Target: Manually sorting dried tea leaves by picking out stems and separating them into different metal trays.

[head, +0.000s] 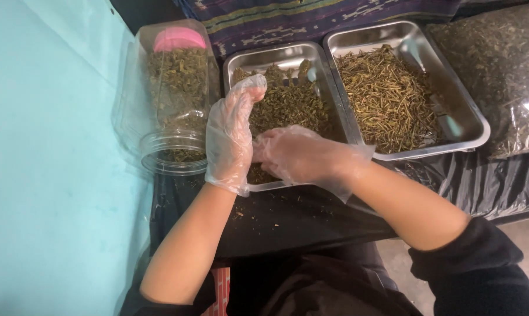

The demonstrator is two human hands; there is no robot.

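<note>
A: Which way does the near steel tray (288, 58) run?
B: Long axis away from the person, full of green dried herb (288, 105).

A: Hands?
B: Both gloved. Left hand (229, 137) at the tray's left rim, fingers pinched on a bit of herb; right hand (296, 155) curled over the near end, grip unclear.

A: Around it?
B: Right of the tray, a second tray (469, 117) of stems (387, 96). Left, a tipped clear jar (171, 99) of herb, mouth toward the person.

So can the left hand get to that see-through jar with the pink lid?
Probably yes. The left hand is over the near tray of green bits, right beside the jar. The jar lies on its side with its open mouth toward the person, and nothing sits between them.
</note>
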